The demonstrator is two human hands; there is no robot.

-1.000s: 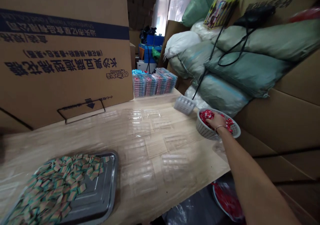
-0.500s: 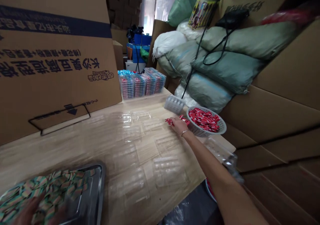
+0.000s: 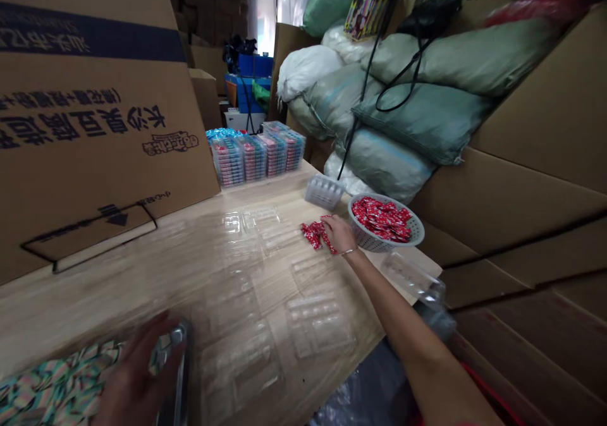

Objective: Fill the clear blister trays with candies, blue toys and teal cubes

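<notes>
My right hand (image 3: pixel 336 232) rests on the wooden table (image 3: pixel 85 293) just left of a white mesh basket (image 3: pixel 374 241), closed on a bunch of small red packets (image 3: pixel 313 232). More red packets fill the basket. My left hand (image 3: pixel 135 375) is blurred at the bottom left, over the right rim of a metal tray (image 3: pixel 176 375) heaped with green striped packets (image 3: pixel 52 388); its fingers cannot be made out. Several clear plastic blister trays (image 3: pixel 315 325) lie spread across the table between the hands.
A big cardboard box (image 3: pixel 80 116) stands at the back left. Stacked filled clear cases (image 3: pixel 256 155) sit at the table's far edge, an empty clear case (image 3: pixel 324 191) beside the basket. Stuffed sacks (image 3: pixel 417 110) and cartons crowd the right side.
My right hand came out of the basket with red packets and moved left onto the table. My left hand rose into view over the tray. The camera swung to the right.
</notes>
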